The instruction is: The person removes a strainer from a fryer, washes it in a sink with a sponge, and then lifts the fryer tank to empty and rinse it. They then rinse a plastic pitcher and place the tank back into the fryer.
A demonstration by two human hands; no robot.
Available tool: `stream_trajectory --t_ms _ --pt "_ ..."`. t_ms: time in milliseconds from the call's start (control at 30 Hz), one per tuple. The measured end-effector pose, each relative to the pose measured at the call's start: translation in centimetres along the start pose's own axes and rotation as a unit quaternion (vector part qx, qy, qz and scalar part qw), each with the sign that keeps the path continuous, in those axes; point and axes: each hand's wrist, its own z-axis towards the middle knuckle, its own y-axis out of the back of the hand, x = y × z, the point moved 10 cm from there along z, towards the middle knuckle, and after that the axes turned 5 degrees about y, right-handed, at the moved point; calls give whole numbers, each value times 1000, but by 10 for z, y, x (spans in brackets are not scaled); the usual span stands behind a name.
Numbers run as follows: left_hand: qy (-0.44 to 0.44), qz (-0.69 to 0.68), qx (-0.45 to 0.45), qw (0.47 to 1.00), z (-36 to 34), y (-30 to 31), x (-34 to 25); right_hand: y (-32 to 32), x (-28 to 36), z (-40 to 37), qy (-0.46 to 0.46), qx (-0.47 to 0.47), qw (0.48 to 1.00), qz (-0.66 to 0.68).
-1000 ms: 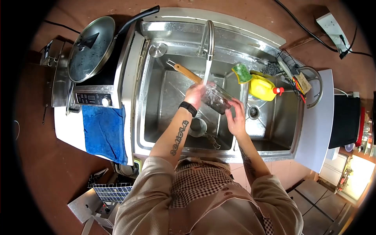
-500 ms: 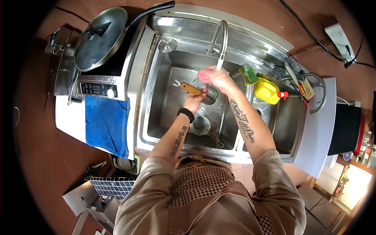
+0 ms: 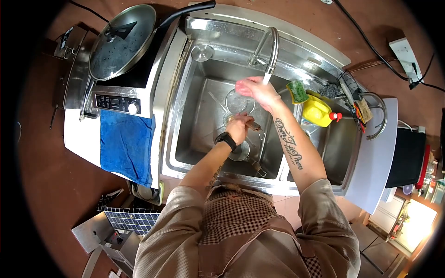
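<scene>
My left hand (image 3: 238, 129) is closed around the wooden handle (image 3: 253, 125) of a small mesh strainer, low in the large sink basin (image 3: 194, 111). The handle's metal hook end points right; my fingers mostly hide the mesh head. My right hand (image 3: 257, 91) is under the tap (image 3: 272, 51), in the running water, with its fingers curled together. Whether anything lies inside those fingers is hidden. Below my left hand, a round metal utensil (image 3: 239, 152) with a wooden handle (image 3: 254, 164) rests on the basin floor, its head partly covered.
A green and yellow sponge (image 3: 297, 92) and a yellow detergent bottle (image 3: 317, 111) stand on the divider, right of my right hand. A lidded pan (image 3: 123, 44) sits on the induction cooker (image 3: 118, 103) at left. A blue cloth (image 3: 126, 146) lies in front of it.
My left hand has moved down and right, away from my right hand. The strainer has turned so its handle points right instead of left. My right hand remains beneath the tap.
</scene>
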Motion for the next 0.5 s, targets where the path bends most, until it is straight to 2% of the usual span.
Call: stream_trajectory --t_ms 133,233,333,400,467,500 --pt "-14 23 2 1000 -1 2 -3 3 12 0 40 -14 999 18" --pt "-66 -34 18 997 0 2 -3 5 17 -2 49 -27 998 32" --pt "88 -226 150 959 0 -15 15 8 13 2 49 -23 998 27" --pt "77 -241 139 957 1 -16 16 10 11 3 53 -20 998 27" --pt "-68 -130 45 988 1 -9 3 18 16 1 63 -28 988 -139" --pt "-90 -75 43 992 -1 -7 -7 22 18 1 67 -32 972 -221"
